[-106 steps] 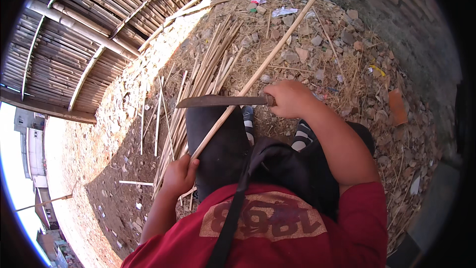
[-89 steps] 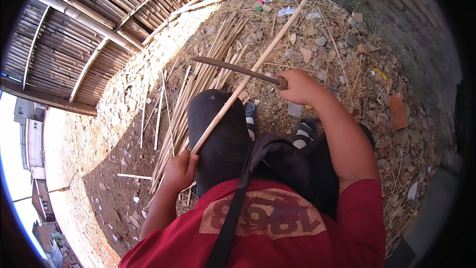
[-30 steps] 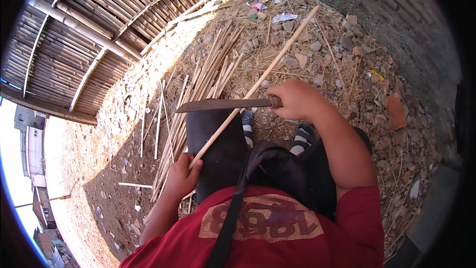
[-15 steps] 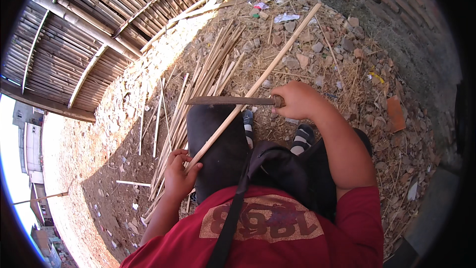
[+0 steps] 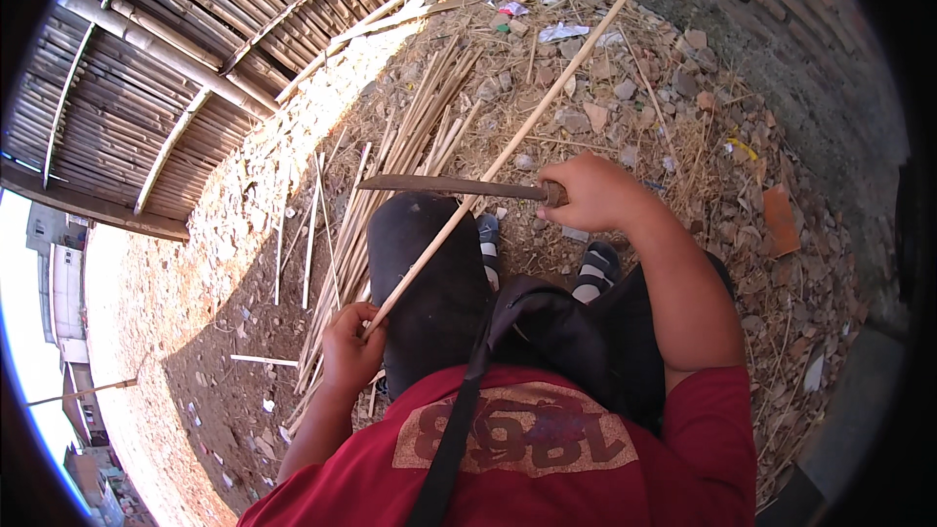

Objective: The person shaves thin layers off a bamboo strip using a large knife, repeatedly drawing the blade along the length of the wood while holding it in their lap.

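My left hand [image 5: 352, 347] is closed around the near end of a long pale bamboo strip [image 5: 532, 117]. The strip slants across my left thigh and away to the far right. In my right hand [image 5: 589, 194] is the wooden handle of a machete [image 5: 449, 184], gripped by closed fingers. Its dark blade points left and lies across the strip just beyond my knee. Whether the edge bites into the strip I cannot tell.
A pile of split bamboo strips [image 5: 400, 141] lies on the ground left of my knee. Stony ground with rubble and litter [image 5: 564, 32] stretches ahead. A brick wall [image 5: 771, 0] rises at the far right, a bamboo-slat structure [image 5: 166, 59] at the far left. An orange brick piece [image 5: 780, 220] lies to the right.
The machete's blade tip has tilted upward and shifted slightly left. The strip has turned a little in my left hand, whose fingers have closed more tightly around it.
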`<state>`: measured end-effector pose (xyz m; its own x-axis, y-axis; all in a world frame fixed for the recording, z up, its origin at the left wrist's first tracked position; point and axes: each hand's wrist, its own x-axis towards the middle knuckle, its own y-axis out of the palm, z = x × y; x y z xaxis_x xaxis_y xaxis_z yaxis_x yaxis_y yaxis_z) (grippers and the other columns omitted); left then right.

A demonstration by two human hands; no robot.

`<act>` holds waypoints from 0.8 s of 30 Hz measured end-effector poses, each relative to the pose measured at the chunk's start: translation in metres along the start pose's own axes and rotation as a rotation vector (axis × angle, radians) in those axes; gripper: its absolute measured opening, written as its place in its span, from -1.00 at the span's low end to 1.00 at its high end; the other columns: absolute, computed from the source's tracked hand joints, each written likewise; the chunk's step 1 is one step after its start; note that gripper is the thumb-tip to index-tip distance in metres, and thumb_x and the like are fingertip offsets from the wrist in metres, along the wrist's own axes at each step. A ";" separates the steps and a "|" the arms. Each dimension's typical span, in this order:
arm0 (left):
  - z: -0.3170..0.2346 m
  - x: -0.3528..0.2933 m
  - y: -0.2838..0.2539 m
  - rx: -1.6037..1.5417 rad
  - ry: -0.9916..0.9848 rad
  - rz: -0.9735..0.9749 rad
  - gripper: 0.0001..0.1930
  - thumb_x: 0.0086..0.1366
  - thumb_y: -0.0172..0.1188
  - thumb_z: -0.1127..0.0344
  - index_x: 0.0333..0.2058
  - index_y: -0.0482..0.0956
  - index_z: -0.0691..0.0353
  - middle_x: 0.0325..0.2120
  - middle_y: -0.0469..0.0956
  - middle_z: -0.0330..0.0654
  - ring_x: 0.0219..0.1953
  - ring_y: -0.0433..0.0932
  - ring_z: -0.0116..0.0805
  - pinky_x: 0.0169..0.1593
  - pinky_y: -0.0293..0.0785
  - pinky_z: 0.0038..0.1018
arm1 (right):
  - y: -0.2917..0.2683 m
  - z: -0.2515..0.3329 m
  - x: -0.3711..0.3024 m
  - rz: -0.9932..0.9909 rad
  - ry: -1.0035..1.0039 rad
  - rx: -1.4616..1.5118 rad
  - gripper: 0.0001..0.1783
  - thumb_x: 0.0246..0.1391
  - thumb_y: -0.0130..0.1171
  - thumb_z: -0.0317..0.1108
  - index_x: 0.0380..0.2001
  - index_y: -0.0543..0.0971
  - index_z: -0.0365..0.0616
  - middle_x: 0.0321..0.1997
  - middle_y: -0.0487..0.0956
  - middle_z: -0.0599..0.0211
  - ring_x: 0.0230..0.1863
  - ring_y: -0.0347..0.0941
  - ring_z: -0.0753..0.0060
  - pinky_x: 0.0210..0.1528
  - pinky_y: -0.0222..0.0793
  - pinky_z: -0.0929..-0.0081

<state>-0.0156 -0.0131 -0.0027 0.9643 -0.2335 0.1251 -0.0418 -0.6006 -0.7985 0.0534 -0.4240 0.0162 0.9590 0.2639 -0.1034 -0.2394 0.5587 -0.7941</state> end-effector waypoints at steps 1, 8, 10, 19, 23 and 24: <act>0.001 -0.001 0.001 0.002 0.000 -0.010 -0.82 0.17 0.38 0.37 -0.35 0.55 0.29 -0.42 0.63 -0.03 -0.39 0.62 -0.13 -0.26 0.50 -0.27 | 0.002 0.002 0.000 0.009 -0.010 0.005 -0.62 -0.07 0.44 -0.10 -0.26 0.66 -0.11 -0.48 0.61 0.10 -0.34 0.59 -0.02 -0.26 0.44 0.15; -0.006 0.001 -0.004 0.092 -0.115 0.178 -0.53 0.46 0.03 -0.04 -0.38 0.48 0.33 -0.62 0.52 0.16 -0.48 0.55 0.27 -0.40 0.37 0.02 | 0.008 -0.008 0.009 0.076 0.113 -0.007 -0.66 -0.05 0.37 -0.09 -0.28 0.63 -0.08 -0.35 0.64 0.06 -0.21 0.60 -0.06 -0.16 0.50 0.09; -0.005 0.004 -0.005 0.157 -0.117 0.248 -0.55 0.47 0.02 -0.02 -0.38 0.47 0.31 -0.61 0.52 0.18 -0.47 0.54 0.30 -0.40 0.37 0.04 | 0.014 -0.002 0.010 0.056 0.102 -0.018 -0.64 -0.05 0.37 -0.08 -0.28 0.63 -0.09 -0.35 0.63 0.03 -0.20 0.60 -0.06 -0.15 0.51 0.10; -0.005 0.012 -0.005 0.225 -0.065 0.282 -0.56 0.49 -0.01 0.01 -0.42 0.44 0.29 -0.59 0.52 0.20 -0.45 0.53 0.35 -0.39 0.37 0.10 | 0.030 -0.035 0.028 0.032 0.137 0.100 -0.57 -0.09 0.41 -0.11 -0.28 0.61 -0.23 -0.40 0.62 0.05 -0.28 0.60 0.07 -0.20 0.46 0.19; -0.001 0.015 -0.007 0.210 -0.049 0.294 -0.59 0.47 0.03 0.04 -0.40 0.45 0.30 -0.56 0.54 0.21 -0.43 0.54 0.34 -0.36 0.39 0.08 | 0.027 -0.008 0.028 0.132 0.117 -0.010 -0.55 -0.11 0.41 -0.10 -0.27 0.61 -0.24 -0.38 0.63 0.07 -0.26 0.60 0.09 -0.17 0.47 0.19; -0.001 0.013 -0.007 0.228 -0.036 0.306 -0.59 0.47 0.03 0.04 -0.40 0.46 0.31 -0.55 0.54 0.21 -0.42 0.54 0.34 -0.35 0.39 0.08 | 0.023 -0.025 0.031 0.150 0.157 0.058 -0.56 -0.12 0.40 -0.08 -0.25 0.63 -0.20 -0.35 0.64 0.04 -0.23 0.61 0.03 -0.14 0.48 0.17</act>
<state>-0.0033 -0.0128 0.0055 0.9248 -0.3464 -0.1572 -0.2741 -0.3204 -0.9068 0.0814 -0.4227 -0.0206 0.9228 0.2242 -0.3135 -0.3851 0.5676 -0.7277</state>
